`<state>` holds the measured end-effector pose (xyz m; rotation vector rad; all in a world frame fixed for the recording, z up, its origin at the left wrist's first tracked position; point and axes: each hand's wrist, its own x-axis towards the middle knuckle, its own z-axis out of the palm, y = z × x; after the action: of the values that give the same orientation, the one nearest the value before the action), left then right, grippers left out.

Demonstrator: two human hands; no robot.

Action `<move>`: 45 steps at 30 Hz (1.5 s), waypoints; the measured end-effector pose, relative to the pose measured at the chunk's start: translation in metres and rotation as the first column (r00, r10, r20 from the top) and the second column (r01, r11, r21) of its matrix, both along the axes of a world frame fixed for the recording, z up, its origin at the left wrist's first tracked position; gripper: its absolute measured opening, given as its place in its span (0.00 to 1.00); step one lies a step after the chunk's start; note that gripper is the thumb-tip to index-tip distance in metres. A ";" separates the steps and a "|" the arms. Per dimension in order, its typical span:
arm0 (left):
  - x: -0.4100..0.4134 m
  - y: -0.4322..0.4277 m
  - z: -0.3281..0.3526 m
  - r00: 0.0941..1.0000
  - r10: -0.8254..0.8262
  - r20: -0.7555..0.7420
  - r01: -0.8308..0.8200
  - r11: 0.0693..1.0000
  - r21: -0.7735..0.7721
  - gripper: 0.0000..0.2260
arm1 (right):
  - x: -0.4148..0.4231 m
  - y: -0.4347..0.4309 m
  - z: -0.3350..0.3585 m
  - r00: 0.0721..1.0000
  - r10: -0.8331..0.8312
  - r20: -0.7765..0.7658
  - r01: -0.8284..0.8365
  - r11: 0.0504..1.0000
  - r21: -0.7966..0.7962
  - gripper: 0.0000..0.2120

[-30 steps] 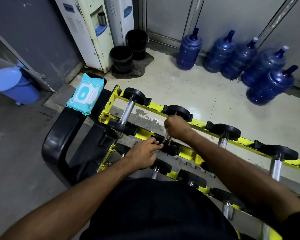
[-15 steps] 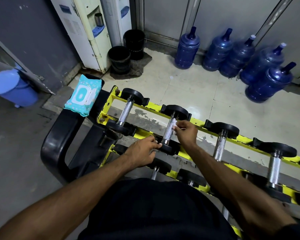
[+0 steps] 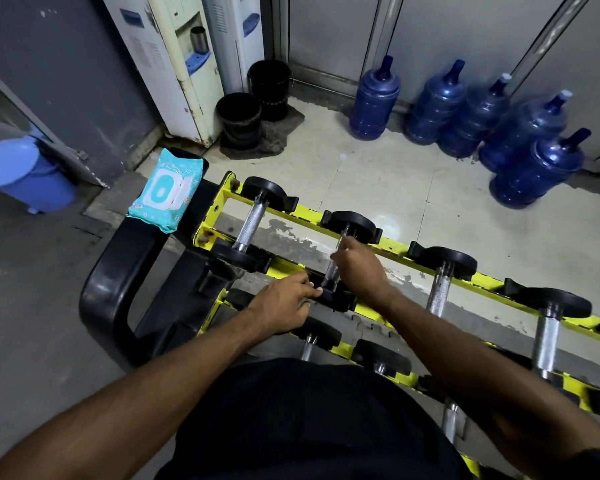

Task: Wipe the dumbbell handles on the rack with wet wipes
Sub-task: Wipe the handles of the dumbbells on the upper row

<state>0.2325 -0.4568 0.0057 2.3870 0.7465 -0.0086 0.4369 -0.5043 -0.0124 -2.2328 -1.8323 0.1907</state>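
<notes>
A yellow rack (image 3: 291, 211) holds several black-headed dumbbells with chrome handles. My right hand (image 3: 361, 265) is wrapped round the handle of the second dumbbell (image 3: 352, 221) on the top row; a wet wipe shows as a thin white edge at its fingers. My left hand (image 3: 283, 306) grips the near head of that same dumbbell (image 3: 336, 299). The first dumbbell's handle (image 3: 252, 223) lies bare to the left. A teal pack of wet wipes (image 3: 167, 190) rests on the black frame (image 3: 118, 271) left of the rack.
Several blue water jugs (image 3: 465, 109) stand along the back wall on the right. Two black buckets (image 3: 253, 105) sit by white water dispensers (image 3: 184, 67). A blue bin (image 3: 21, 174) is at far left. More dumbbells (image 3: 442, 289) lie to the right and on the lower row.
My right hand has slid along the second dumbbell's handle, from its near end toward the far head and back to the middle. My left hand has stayed on the near head.
</notes>
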 end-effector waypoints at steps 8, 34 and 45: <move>0.000 0.001 0.000 1.000 -0.015 0.000 0.015 1.000 0.009 0.19 | -0.016 0.029 0.023 0.855 0.314 0.413 -0.173 0.923 -0.345 0.13; 0.000 0.000 0.003 1.000 -0.004 0.003 0.004 1.000 -0.013 0.19 | 0.018 0.022 -0.025 -0.411 -0.414 -0.812 0.491 0.651 -0.579 0.12; 0.004 0.005 0.004 1.000 0.003 -0.009 -0.004 1.000 -0.013 0.16 | 0.027 0.009 -0.008 -0.495 -0.292 -0.818 0.581 0.589 -0.562 0.06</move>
<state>0.2369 -0.4520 0.0099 2.3743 0.7524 -0.0223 0.4641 -0.4949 -0.0206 -1.3619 0.2621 1.1109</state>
